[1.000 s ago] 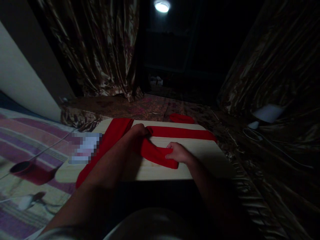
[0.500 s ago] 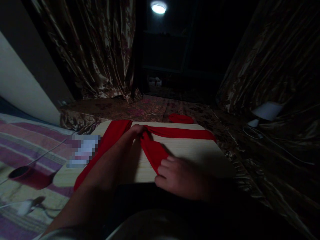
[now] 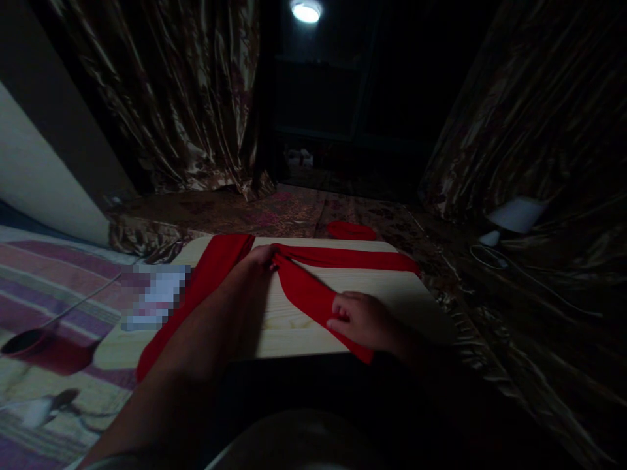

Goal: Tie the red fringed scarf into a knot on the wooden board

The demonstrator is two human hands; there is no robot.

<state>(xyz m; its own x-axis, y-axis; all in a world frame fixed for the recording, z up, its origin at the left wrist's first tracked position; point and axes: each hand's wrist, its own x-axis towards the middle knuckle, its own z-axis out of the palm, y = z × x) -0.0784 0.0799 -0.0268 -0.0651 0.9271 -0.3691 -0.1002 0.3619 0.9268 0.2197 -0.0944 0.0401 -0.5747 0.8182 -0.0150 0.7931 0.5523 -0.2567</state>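
Red and plain, the cloth band [image 3: 308, 294] reached the near edge of the desk [image 3: 294, 339] in a slanting tip. The right hand [image 3: 362, 318] curled over it, whether gripping I could not tell. Farther off, the left hand [image 3: 262, 256] pinched its gathered bend, beside a flat stretch along the far edge.

Hands [image 3: 361, 318] at red strip [image 3: 306, 288]; left [image 3: 264, 255] seemingly pinching.

red strip [image 3: 304, 287] — matt cloth | tabletop [image 3: 294, 338] — smooth, grained wood | curtain [image 3: 196, 104]: glossy, satiny cloth
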